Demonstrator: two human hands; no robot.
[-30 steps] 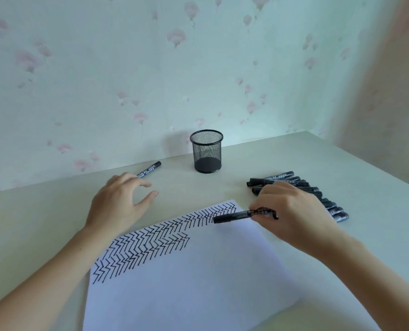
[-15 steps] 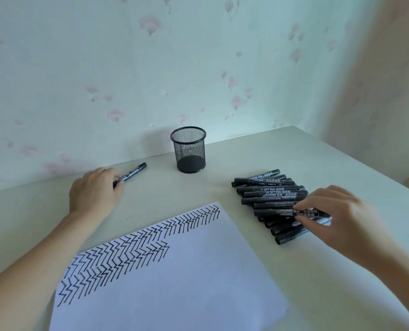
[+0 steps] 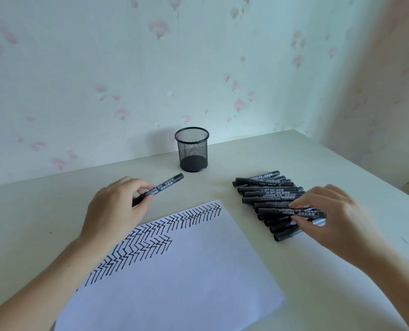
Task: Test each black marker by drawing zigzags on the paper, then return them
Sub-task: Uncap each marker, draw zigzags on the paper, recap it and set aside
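A white sheet of paper (image 3: 179,271) lies on the table, with two rows of black zigzags (image 3: 155,235) along its upper left edge. My left hand (image 3: 114,211) grips a capped black marker (image 3: 167,185) just above the paper, its far end pointing toward the mesh cup. My right hand (image 3: 330,216) pinches another black marker (image 3: 277,211) that lies on top of the row of black markers (image 3: 268,189) at the right.
An empty black mesh pen cup (image 3: 192,149) stands near the wall behind the paper. The pale table (image 3: 294,158) ends at the right edge, beside a pinkish wall. Flowered wallpaper is behind.
My left hand reached a lone marker by the cup and picked it up. My right hand carried its marker from the paper to the row at the right and still holds it there.
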